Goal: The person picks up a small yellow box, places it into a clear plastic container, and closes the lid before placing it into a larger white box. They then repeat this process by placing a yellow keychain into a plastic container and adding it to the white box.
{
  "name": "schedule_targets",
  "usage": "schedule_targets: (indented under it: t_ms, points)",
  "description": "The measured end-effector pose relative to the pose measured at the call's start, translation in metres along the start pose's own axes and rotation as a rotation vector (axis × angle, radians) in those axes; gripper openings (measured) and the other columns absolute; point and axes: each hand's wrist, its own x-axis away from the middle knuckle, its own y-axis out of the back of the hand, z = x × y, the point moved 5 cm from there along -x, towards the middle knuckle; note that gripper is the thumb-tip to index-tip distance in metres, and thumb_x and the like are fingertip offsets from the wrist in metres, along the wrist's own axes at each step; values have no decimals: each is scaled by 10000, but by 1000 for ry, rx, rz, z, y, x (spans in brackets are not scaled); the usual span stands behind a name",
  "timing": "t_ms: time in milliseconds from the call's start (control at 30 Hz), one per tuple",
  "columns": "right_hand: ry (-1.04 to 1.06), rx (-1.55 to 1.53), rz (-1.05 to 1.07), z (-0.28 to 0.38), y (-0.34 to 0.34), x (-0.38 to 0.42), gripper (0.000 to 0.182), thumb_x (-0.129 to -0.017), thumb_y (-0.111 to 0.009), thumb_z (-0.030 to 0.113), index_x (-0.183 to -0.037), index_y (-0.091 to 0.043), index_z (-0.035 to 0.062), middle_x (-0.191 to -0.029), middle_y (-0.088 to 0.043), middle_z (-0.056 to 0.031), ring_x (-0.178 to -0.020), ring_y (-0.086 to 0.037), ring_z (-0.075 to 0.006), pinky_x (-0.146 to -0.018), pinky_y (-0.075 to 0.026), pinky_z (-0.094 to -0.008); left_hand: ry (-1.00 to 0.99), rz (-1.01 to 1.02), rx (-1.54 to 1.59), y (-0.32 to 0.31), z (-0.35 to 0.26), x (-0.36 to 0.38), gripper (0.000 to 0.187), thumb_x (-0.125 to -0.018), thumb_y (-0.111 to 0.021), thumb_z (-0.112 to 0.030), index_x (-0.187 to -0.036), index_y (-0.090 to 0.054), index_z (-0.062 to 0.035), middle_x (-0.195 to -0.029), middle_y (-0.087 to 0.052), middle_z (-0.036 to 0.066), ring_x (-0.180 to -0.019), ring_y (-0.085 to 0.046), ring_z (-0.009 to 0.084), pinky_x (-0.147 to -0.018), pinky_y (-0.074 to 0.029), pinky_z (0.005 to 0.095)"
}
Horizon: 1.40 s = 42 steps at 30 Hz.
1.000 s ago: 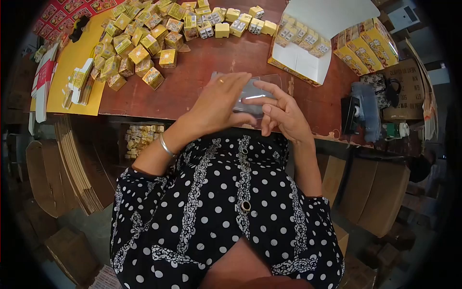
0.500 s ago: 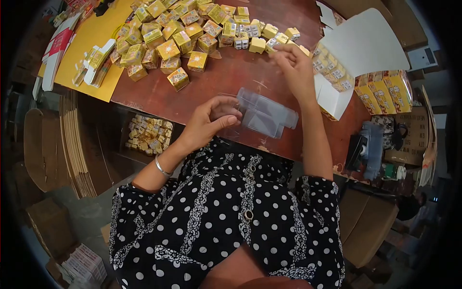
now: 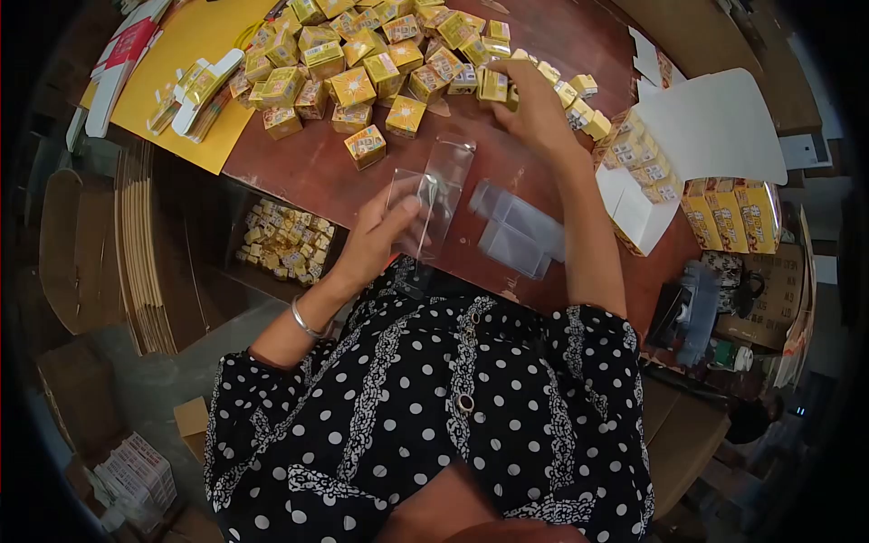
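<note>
We wear a white-dotted black top (image 3: pixel 425 398) with black-and-white patterned strips (image 3: pixel 376 380) and round, dark-centred buttons (image 3: pixel 465 403). Behind our left hand (image 3: pixel 373 239) sits a silver bangle (image 3: pixel 304 319), and further up, a loose sleeve (image 3: pixel 258 394).

Brown cardboard carton (image 3: pixel 759 299), 3 o'clock: dark printed capitals, apparently "QTY" on a lower line; other lines blurred. Glossy upright yellow cardboard boxes (image 3: pixel 731 215), between 2 and 3: large characters, too soft to read. Small yellow printed cardboard cubes (image 3: pixel 353 87), 11 o'clock: print illegible. White block with reddish print (image 3: pixel 140 475), 8 o'clock: lettering illegible.
</note>
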Motion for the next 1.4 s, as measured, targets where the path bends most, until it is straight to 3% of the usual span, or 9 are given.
schedule_targets:
  t_ms: [67,267,433,567,667,733,767,1000,1400]
  points:
    - [354,338,119,5,6,23,464,-801,-705,21,-1254,-629,87,-1231,-622,-144,-1176,-573,-356,-986,-492,-418,17,-30,37,5,3,-1,531,-1046,-511,-344,-1444,-465,4,-1054,-618,90,-855,-653,166,-712,-568,304]
    - [478,530,285,-21,-5,78,446,-839,-666,48,-1278,-630,116,-1265,-587,-98,-1177,-560,-317,-995,-498,-420,-28,-5,103,-5,-1,-8,429,-1041,-564,-246,-1372,-510,21,-1103,-641,80,-958,-665,150,-837,-570,304]
    - [-129,341,101,-18,22,80,546,-863,-744,162,-1372,-559,98,-1348,-587,-147,-1273,-539,-367,-1056,-462,-459,-114,-53,6,-14,-9,-8,500,-921,-743,-65,-1356,-515,32,-1260,-643,129,-1105,-657,165,-924,-555,295]
    - [-58,368,183,-38,5,80,552,-864,-747,150,-1374,-546,84,-1319,-607,-160,-1224,-588,-351,-1044,-481,-418,-154,-42,-43,-25,-20,-6,534,-885,-780,-49,-1347,-525,32,-1307,-633,144,-1126,-651,165,-963,-548,294]
    - [-20,127,-34,-9,22,88,489,-884,-730,94,-1335,-550,34,-1295,-627,-142,-1186,-629,-283,-1016,-508,-381,-201,-45,-69,-26,-24,-2,539,-866,-795,-35,-1338,-543,22,-1295,-643,139,-1145,-646,166,-987,-542,300]
    - [9,-706,-245,26,47,101,453,-879,-744,71,-1297,-579,11,-1248,-660,-123,-1141,-649,-223,-998,-522,-355,-215,-46,-158,-30,-24,-2,570,-869,-767,15,-1379,-513,34,-1312,-635,142,-1182,-637,197,-988,-547,313]
    - [34,-838,-262,45,55,108,410,-876,-751,36,-1258,-608,-8,-1239,-667,-99,-1132,-638,-159,-1002,-515,-318,-213,-44,-157,-32,-22,-4,570,-869,-767,15,-1379,-513,34,-1312,-635,142,-1182,-637,197,-988,-547,313]
    - [314,-108,-104,97,66,134,400,-851,-738,11,-1242,-656,28,-1255,-681,-115,-1177,-631,-251,-1034,-479,-358,-199,28,-114,-50,-23,-1,587,-869,-770,11,-1389,-498,30,-1304,-633,143,-1176,-638,195,-985,-557,314]
    - [187,-193,156,91,52,142,348,-907,-701,136,-1237,-646,41,-1264,-665,-135,-1193,-622,-306,-1020,-485,-388,-254,26,-62,-63,-19,7,618,-861,-783,9,-1406,-491,10,-1246,-644,138,-1086,-665,152,-893,-563,271]
